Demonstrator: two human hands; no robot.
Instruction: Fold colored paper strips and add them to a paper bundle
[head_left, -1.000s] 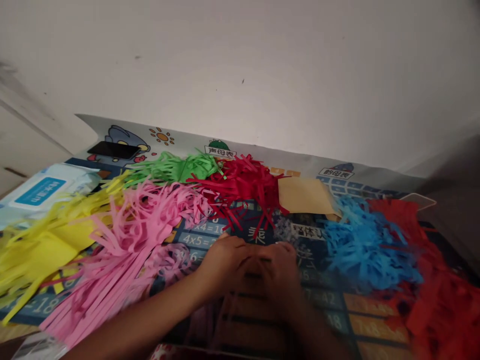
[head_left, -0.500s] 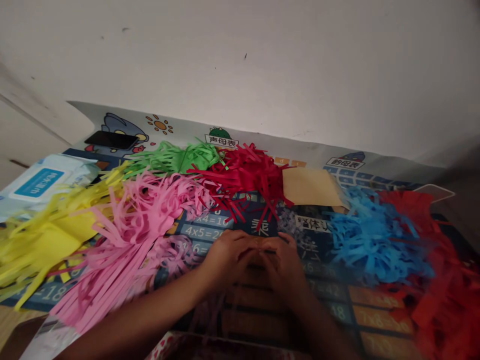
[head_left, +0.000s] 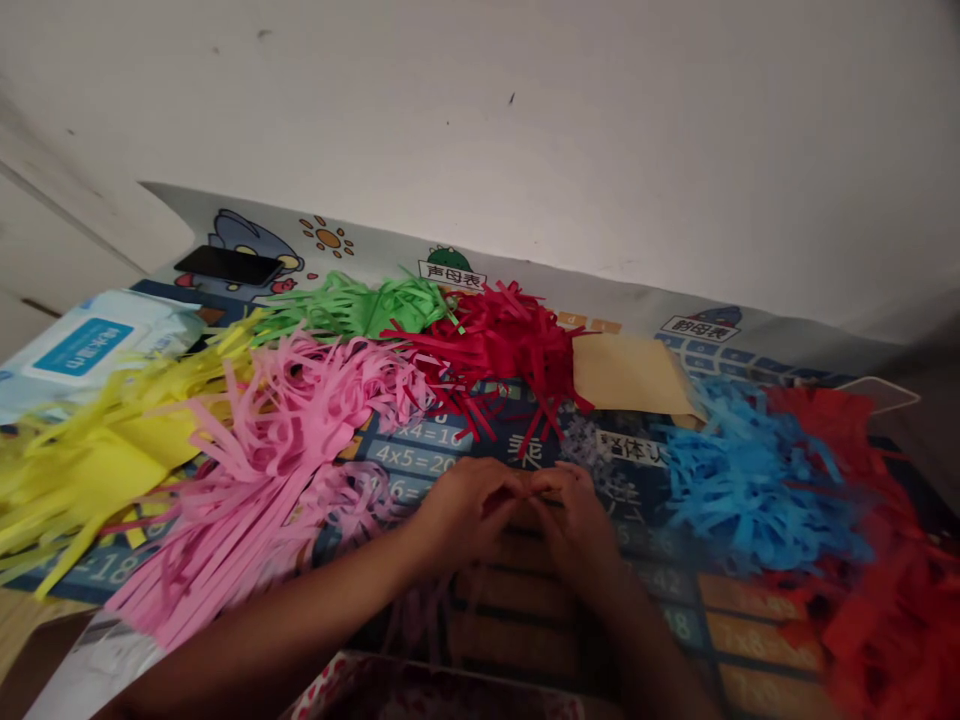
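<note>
Lilac strips (head_left: 358,494) near left hand (head_left: 474,508), right hand (head_left: 576,515) | both curled, hold unclear | heart-patterned box (head_left: 324,688): contents dim

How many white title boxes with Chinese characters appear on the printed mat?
3: the left box, behind green paper strips; the right box, behind blue paper strips; the nearest box, in front of the beige paper. Others may be hidden.

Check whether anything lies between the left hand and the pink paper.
Yes: lavender shreds lie on the mat, partly between the left hand and the pink paper. Nothing else visible stands in between.
</note>
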